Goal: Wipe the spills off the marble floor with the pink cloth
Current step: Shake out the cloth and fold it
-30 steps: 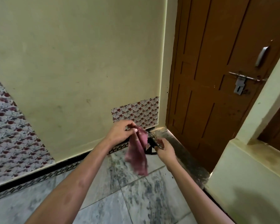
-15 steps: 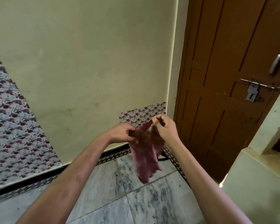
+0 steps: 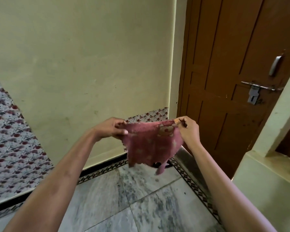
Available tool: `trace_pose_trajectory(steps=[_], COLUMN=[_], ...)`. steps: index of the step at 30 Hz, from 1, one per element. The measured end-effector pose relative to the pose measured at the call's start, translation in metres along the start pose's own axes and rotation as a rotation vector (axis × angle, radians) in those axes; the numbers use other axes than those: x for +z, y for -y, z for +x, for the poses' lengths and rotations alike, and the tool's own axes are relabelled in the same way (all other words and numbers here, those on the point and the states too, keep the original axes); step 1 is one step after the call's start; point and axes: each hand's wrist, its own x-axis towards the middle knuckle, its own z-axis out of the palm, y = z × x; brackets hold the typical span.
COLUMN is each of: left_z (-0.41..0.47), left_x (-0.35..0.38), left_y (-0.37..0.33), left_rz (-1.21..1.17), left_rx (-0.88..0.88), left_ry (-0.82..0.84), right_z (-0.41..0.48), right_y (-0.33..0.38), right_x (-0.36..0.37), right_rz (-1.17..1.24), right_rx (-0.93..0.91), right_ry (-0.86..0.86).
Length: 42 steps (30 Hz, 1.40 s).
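Note:
The pink cloth (image 3: 149, 144) hangs spread out in the air, ragged along its lower edge, with a faded pattern. My left hand (image 3: 110, 128) pinches its upper left corner and my right hand (image 3: 188, 129) pinches its upper right corner. Both hands are held at about chest height in front of the wall corner. The grey-veined marble floor (image 3: 141, 203) lies below; I see dark mottling on the tiles but cannot tell spills from veining. A small dark object on the floor is mostly hidden behind the cloth.
A cream wall (image 3: 84, 64) faces me, with floral tiles (image 3: 8, 148) at the left. A closed brown door (image 3: 233, 81) with a metal latch (image 3: 256, 91) stands at the right. A cream ledge (image 3: 268, 173) juts in at the lower right. A patterned border strip (image 3: 191, 181) edges the floor.
My hands have moved apart and pulled the bunched cloth open into a flat sheet. The right hand rose from near the floor corner to the cloth's top corner.

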Motion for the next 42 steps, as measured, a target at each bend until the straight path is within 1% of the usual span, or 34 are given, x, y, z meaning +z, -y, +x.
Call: trace_pose_trajectory(steps=[2, 5, 6, 8, 9, 10, 12, 14, 16, 18, 19, 21, 23, 26, 29, 31, 35, 38, 40, 42], left_z=[0.0, -0.001, -0.003, -0.009, -0.012, -0.015, -0.016, -0.013, -0.008, -0.005, -0.003, -0.001, -0.001, -0.003, -0.007, -0.009, -0.011, -0.015, -0.016, -0.017], left_x=[-0.006, -0.01, -0.011, -0.015, -0.017, -0.018, -0.019, -0.016, -0.009, 0.003, 0.01, 0.027, 0.046, 0.075, 0.098, 0.107, 0.118, 0.123, 0.125, 0.126], left_y=[-0.005, -0.008, -0.009, -0.009, -0.01, -0.01, -0.007, -0.003, 0.0, 0.0, -0.002, -0.006, -0.008, -0.007, -0.006, -0.003, -0.001, 0.002, 0.006, 0.008], left_rz=[-0.051, -0.093, -0.106, -0.179, -0.237, -0.292, -0.311, -0.255, -0.272, -0.331, -0.348, -0.366, -0.356, -0.294, -0.214, -0.149, 0.083, 0.279, 0.345, 0.376], left_rx=[0.023, 0.04, 0.046, 0.052, 0.047, 0.035, -0.001, -0.052, -0.123, -0.168, -0.179, -0.193, -0.194, -0.161, -0.081, -0.019, 0.075, 0.229, 0.292, 0.311], left_ry=[-0.117, -0.228, -0.242, -0.208, -0.175, -0.15, -0.181, -0.318, -0.453, -0.512, -0.521, -0.522, -0.512, -0.458, -0.447, -0.431, -0.387, -0.373, -0.336, -0.306], right_z=[-0.002, -0.01, -0.012, -0.016, -0.019, -0.02, -0.02, -0.02, -0.018, -0.017, -0.017, -0.021, -0.026, -0.037, -0.044, -0.046, -0.046, -0.048, -0.048, -0.048], right_y=[-0.006, -0.01, -0.012, -0.017, -0.018, -0.021, -0.025, -0.025, -0.022, -0.016, -0.011, -0.003, 0.004, 0.012, 0.013, 0.011, 0.011, 0.011, 0.013, 0.016], right_x=[-0.004, -0.012, -0.015, -0.018, -0.018, -0.017, -0.014, -0.009, -0.003, 0.003, 0.005, 0.012, 0.019, 0.031, 0.042, 0.048, 0.055, 0.054, 0.05, 0.045], right_rz=[0.061, 0.135, 0.106, -0.011, -0.055, -0.083, -0.106, -0.082, -0.013, 0.015, 0.028, 0.073, 0.172, 0.28, 0.428, 0.433, 0.41, 0.365, 0.391, 0.428], right_rx=[0.04, 0.051, 0.037, 0.019, 0.007, -0.003, -0.002, 0.044, 0.13, 0.169, 0.183, 0.232, 0.308, 0.397, 0.507, 0.57, 0.647, 0.673, 0.707, 0.742], right_ry=[0.085, 0.314, 0.409, 0.596, 0.658, 0.682, 0.659, 0.587, 0.457, 0.328, 0.301, 0.322, 0.384, 0.461, 0.444, 0.414, 0.409, 0.414, 0.405, 0.426])
